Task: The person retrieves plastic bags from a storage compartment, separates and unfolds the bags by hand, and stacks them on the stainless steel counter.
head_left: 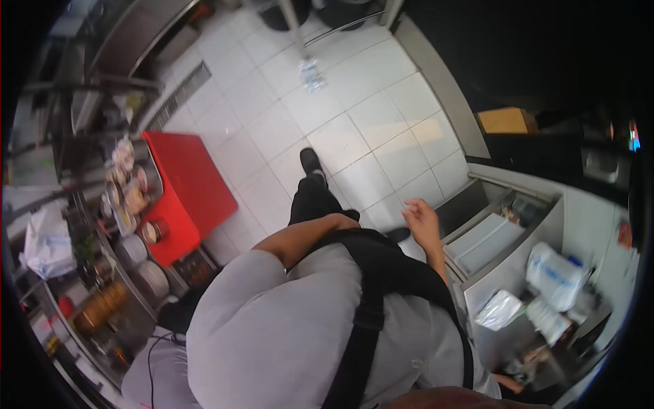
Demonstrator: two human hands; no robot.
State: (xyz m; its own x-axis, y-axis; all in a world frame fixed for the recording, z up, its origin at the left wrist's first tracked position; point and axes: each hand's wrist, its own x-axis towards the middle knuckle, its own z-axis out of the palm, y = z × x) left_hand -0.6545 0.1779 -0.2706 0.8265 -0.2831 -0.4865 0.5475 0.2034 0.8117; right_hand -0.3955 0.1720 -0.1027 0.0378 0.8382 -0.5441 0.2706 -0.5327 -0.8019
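Observation:
My left forearm crosses in front of my waist, over a dark apron [402,269]. The end of my left hand [346,221] shows at the apron's upper edge; its fingers are hidden. Out to the right, my right hand [422,221] hangs in the air above the tiled floor [347,136], with its fingers apart and nothing visible in them. Close to it on the right is a steel counter unit with a white lid or board [485,240]. One dark shoe [310,161] is stretched forward on the floor.
A red board or cover [191,194] juts out on the left, beside food items [129,184] and stacked plates [151,278]. On the right counter lie a foil packet [499,310] and plastic bags [555,276]. A grey-clothed person's part [155,375] shows lower left.

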